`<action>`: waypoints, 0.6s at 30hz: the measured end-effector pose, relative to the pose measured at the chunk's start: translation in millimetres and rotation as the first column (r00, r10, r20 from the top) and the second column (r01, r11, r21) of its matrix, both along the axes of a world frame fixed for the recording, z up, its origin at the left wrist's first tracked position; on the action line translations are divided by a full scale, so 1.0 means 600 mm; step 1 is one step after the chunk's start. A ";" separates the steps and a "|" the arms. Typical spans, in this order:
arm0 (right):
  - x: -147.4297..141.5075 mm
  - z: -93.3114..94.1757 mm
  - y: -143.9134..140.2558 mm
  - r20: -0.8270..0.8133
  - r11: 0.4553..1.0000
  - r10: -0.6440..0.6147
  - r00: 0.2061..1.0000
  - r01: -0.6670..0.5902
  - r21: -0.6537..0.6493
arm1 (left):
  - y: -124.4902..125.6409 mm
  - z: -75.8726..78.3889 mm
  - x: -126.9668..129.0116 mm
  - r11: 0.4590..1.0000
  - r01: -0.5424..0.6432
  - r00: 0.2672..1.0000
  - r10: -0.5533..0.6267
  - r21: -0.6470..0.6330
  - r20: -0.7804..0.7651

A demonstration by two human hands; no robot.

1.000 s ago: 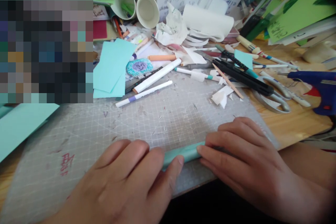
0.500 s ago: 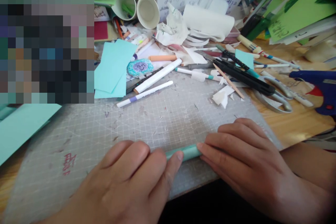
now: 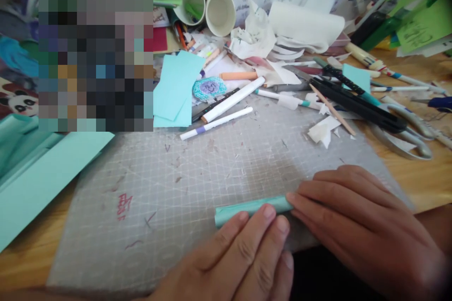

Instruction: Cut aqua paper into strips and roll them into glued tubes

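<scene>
A roll of teal paper (image 3: pixel 247 208) lies on the grey cutting mat (image 3: pixel 183 174) near its front edge. My left hand (image 3: pixel 243 254) reaches in from below, fingers stretched out side by side, their tips resting against the near side of the roll; its thumb is hidden. At the roll's right end my right hand (image 3: pixel 356 216) closes around it, fingers pressed together and covering that end. The roll's left end sticks out uncovered.
Teal sheets (image 3: pixel 180 87) lie at the mat's back left, more teal paper (image 3: pixel 52 174) at far left. Behind are a white marker (image 3: pixel 217 123), a black craft knife (image 3: pixel 367 103), scissors (image 3: pixel 418 150), paper scraps (image 3: pixel 323 131) and a paper cup (image 3: pixel 220 13).
My left hand has let go of the roll's left part and now lies with straightened fingers along its near side. My right hand keeps its end. The view has swung left.
</scene>
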State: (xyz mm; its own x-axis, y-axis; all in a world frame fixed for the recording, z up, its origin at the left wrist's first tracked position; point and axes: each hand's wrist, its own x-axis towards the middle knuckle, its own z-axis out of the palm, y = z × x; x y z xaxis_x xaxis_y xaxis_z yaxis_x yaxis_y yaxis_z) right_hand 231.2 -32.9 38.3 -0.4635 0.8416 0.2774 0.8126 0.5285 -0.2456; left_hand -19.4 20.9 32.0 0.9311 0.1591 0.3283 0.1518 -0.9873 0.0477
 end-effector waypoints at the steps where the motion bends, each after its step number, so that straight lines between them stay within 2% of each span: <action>1: 0.002 -0.002 -0.001 0.006 1.000 0.002 1.000 -0.002 0.003 | 0.001 0.000 -0.001 1.000 -0.001 1.000 0.001 -0.001 -0.008; 8: 0.012 -0.009 -0.006 0.057 0.998 0.024 0.998 -0.027 0.050 | 0.000 -0.001 -0.003 1.000 0.012 0.998 -0.013 -0.008 -0.062; 14: 0.011 -0.015 -0.009 0.077 0.999 -0.005 0.997 0.002 0.043 | -0.003 -0.009 0.001 1.000 -0.014 0.999 0.014 0.009 -0.045; 18: 0.009 -0.011 -0.010 0.059 0.999 -0.009 0.998 0.007 0.045 | -0.001 -0.005 0.003 0.999 -0.041 0.999 0.041 -0.018 -0.033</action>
